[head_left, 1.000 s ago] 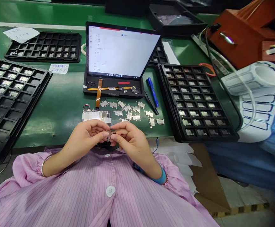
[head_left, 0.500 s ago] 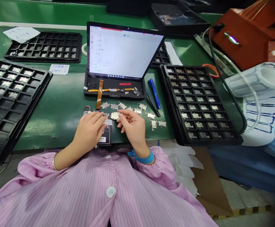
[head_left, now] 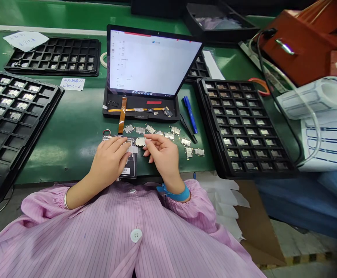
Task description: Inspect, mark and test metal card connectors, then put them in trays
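Observation:
My left hand (head_left: 110, 156) lies with its fingers stretched over a black battery-like block with a white label (head_left: 126, 170) and the circuit board at its top edge; it covers much of both. Between the thumb and fingers of my right hand (head_left: 165, 154) is a small shielded circuit board (head_left: 140, 142), its left end at the right side of the block. An orange ribbon cable (head_left: 122, 116) runs from the block's top up to a tablet screen (head_left: 151, 65), which is lit. Several similar small boards (head_left: 169, 136) lie scattered just beyond my right hand.
Black compartment trays of small boards stand at the right (head_left: 245, 127), left (head_left: 14, 112) and back left (head_left: 55, 58). A blue marker (head_left: 189, 114) and black tweezers (head_left: 188, 129) lie beside the tablet. A label roll (head_left: 316, 98) and an orange-brown box (head_left: 310, 46) are at far right.
Both hands and the small board stay practically where they were. At the far right, the loose end of the label strip and the blue clothing beside it have shifted slightly.

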`<control>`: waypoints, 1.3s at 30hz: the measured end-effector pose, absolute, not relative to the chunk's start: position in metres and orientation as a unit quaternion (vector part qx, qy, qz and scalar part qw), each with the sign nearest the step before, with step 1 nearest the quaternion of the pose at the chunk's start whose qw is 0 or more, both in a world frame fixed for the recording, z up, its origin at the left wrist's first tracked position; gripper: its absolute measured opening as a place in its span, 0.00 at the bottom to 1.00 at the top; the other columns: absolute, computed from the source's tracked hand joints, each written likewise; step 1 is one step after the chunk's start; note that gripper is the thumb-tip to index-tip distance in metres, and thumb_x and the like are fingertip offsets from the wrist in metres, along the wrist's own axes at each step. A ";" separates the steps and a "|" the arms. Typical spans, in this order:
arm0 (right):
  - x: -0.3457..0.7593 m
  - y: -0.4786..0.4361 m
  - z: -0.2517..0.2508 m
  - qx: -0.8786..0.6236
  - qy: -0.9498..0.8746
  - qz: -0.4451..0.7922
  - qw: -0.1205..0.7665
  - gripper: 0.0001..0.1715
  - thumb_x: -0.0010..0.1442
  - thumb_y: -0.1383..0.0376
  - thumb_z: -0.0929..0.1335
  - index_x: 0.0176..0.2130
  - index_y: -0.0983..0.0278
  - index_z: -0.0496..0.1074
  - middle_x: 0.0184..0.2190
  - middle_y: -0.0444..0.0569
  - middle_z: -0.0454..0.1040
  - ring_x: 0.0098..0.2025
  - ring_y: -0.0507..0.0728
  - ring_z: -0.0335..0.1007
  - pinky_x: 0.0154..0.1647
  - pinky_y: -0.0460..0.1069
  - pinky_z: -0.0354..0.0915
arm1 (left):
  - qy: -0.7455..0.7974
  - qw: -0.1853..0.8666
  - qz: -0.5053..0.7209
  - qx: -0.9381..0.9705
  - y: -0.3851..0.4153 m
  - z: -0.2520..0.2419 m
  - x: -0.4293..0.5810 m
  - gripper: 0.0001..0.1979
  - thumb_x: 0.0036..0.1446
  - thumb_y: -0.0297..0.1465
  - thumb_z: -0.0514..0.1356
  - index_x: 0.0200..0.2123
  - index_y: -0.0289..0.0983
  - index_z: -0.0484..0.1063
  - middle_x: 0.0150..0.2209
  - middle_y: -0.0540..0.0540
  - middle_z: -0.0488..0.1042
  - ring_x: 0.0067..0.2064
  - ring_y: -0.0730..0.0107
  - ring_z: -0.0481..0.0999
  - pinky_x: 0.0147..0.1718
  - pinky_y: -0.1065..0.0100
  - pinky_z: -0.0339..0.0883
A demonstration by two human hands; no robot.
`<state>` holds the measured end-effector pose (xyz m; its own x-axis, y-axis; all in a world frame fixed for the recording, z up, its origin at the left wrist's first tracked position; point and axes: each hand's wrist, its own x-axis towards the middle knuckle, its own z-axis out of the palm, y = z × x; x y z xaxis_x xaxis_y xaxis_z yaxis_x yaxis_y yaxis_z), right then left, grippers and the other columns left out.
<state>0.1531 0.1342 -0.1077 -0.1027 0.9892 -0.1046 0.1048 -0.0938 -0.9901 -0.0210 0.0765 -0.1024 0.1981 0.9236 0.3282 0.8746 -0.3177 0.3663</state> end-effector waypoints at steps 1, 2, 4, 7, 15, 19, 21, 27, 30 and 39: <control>0.153 0.134 -0.108 -0.520 -0.526 0.524 0.423 0.17 0.56 0.58 0.71 0.42 0.67 0.75 0.24 0.44 0.73 0.20 0.49 0.68 0.13 0.42 0.60 | 0.581 0.049 0.250 0.773 0.077 -0.103 -0.021 0.13 0.66 0.30 0.54 0.51 0.38 0.73 0.54 0.40 0.75 0.57 0.53 0.72 0.54 0.51 0.64; 0.153 0.134 -0.108 -0.520 -0.527 0.523 0.423 0.17 0.56 0.58 0.71 0.42 0.67 0.75 0.24 0.44 0.73 0.20 0.49 0.68 0.13 0.42 0.60 | 0.581 0.049 0.250 0.773 0.077 -0.103 -0.021 0.13 0.66 0.30 0.54 0.51 0.38 0.73 0.54 0.40 0.75 0.57 0.53 0.72 0.54 0.51 0.64; 0.153 0.134 -0.109 -0.520 -0.527 0.521 0.424 0.17 0.57 0.58 0.71 0.42 0.67 0.75 0.24 0.45 0.74 0.20 0.49 0.69 0.13 0.41 0.60 | 0.581 0.048 0.250 0.773 0.077 -0.103 -0.021 0.13 0.65 0.29 0.54 0.50 0.38 0.73 0.54 0.40 0.75 0.57 0.53 0.72 0.54 0.51 0.64; 0.154 0.134 -0.109 -0.521 -0.526 0.523 0.423 0.18 0.56 0.58 0.71 0.42 0.67 0.75 0.24 0.45 0.74 0.21 0.49 0.69 0.13 0.41 0.60 | 0.581 0.047 0.251 0.773 0.077 -0.102 -0.021 0.13 0.65 0.29 0.54 0.50 0.37 0.74 0.54 0.40 0.76 0.56 0.53 0.72 0.53 0.51 0.65; 0.154 0.135 -0.108 -0.515 -0.525 0.534 0.417 0.18 0.56 0.58 0.71 0.42 0.68 0.75 0.23 0.45 0.73 0.20 0.50 0.69 0.13 0.41 0.60 | 0.583 0.068 0.261 0.766 0.077 -0.102 -0.021 0.13 0.65 0.29 0.54 0.50 0.37 0.74 0.54 0.40 0.75 0.57 0.52 0.72 0.54 0.52 0.63; 0.154 0.134 -0.108 -0.515 -0.526 0.532 0.418 0.18 0.56 0.58 0.71 0.42 0.68 0.74 0.24 0.45 0.74 0.21 0.49 0.69 0.13 0.41 0.60 | 0.580 0.064 0.259 0.769 0.076 -0.103 -0.021 0.13 0.65 0.29 0.54 0.51 0.36 0.73 0.54 0.39 0.75 0.57 0.52 0.71 0.54 0.51 0.63; 0.154 0.134 -0.108 -0.516 -0.528 0.527 0.422 0.18 0.57 0.58 0.71 0.43 0.68 0.74 0.25 0.45 0.74 0.21 0.49 0.69 0.13 0.41 0.60 | 0.578 0.047 0.249 0.776 0.076 -0.102 -0.020 0.14 0.66 0.29 0.54 0.52 0.34 0.73 0.55 0.38 0.75 0.58 0.51 0.70 0.54 0.52 0.63; 0.153 0.134 -0.108 -0.513 -0.535 0.520 0.425 0.17 0.56 0.58 0.71 0.42 0.67 0.75 0.23 0.44 0.74 0.20 0.49 0.69 0.13 0.41 0.60 | 0.529 -0.030 0.197 0.825 0.077 -0.102 -0.017 0.21 0.65 0.38 0.57 0.59 0.41 0.69 0.65 0.34 0.62 0.66 0.46 0.59 0.59 0.46 0.58; 0.153 0.134 -0.110 -0.512 -0.537 0.519 0.424 0.17 0.56 0.58 0.71 0.42 0.67 0.75 0.24 0.44 0.74 0.20 0.49 0.69 0.13 0.41 0.60 | 0.540 -0.034 0.195 0.818 0.078 -0.102 -0.017 0.23 0.64 0.43 0.57 0.58 0.40 0.70 0.66 0.32 0.60 0.67 0.45 0.57 0.60 0.45 0.56; 0.153 0.135 -0.109 -0.516 -0.529 0.526 0.421 0.17 0.56 0.59 0.71 0.42 0.67 0.75 0.24 0.46 0.75 0.21 0.50 0.70 0.13 0.41 0.61 | 0.554 -0.043 0.224 0.801 0.076 -0.102 -0.017 0.22 0.64 0.44 0.55 0.52 0.34 0.73 0.63 0.30 0.64 0.65 0.44 0.62 0.57 0.47 0.61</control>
<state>0.1530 0.1349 -0.1092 -0.1137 0.9887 -0.0982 0.1034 -0.0865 -0.9909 -0.0174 0.0763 -0.1018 0.2866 0.8676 0.4063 0.9063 -0.3830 0.1786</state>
